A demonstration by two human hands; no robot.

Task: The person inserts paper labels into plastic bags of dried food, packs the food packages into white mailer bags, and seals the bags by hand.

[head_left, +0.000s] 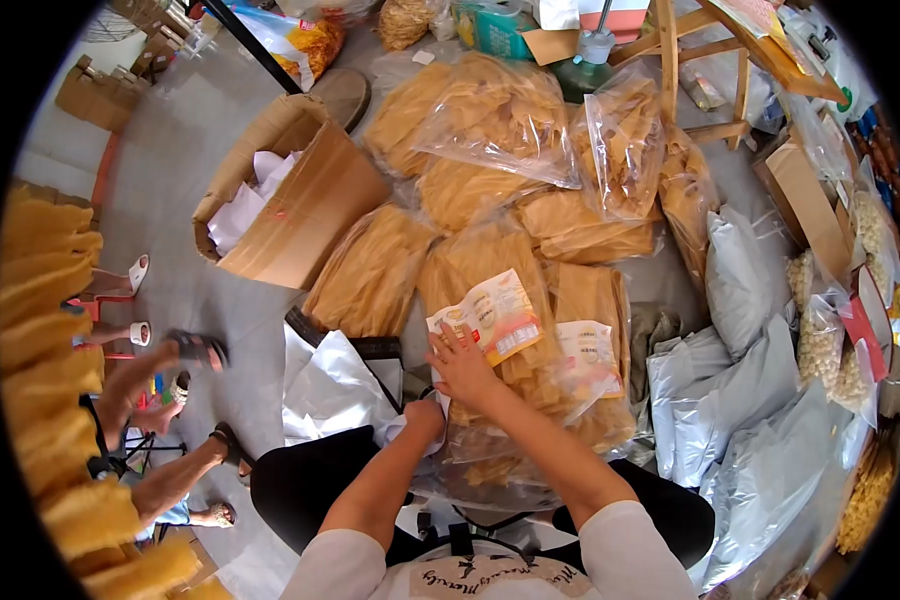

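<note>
Carton [315,220] holds white sheets [253,200]; right hand [462,368], grip spread flat, on a strip-filled bag's [475,255] label [500,310]; left hand's [425,420] grip, can't tell.

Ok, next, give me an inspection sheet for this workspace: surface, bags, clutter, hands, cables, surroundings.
Surface: grey floor, largely covered by clear bags ahead.
Job's things: a labelled bag of tan pieces; beside it, another labelled bag.
Clutter: open cardboard box at left; grey packages at right.
Hands: right hand spread on the first bag's label; left hand beside that bag, grip unclear.
Cables: nothing seen.
Surroundings: other people's feet at left; wooden frame at upper right.
</note>
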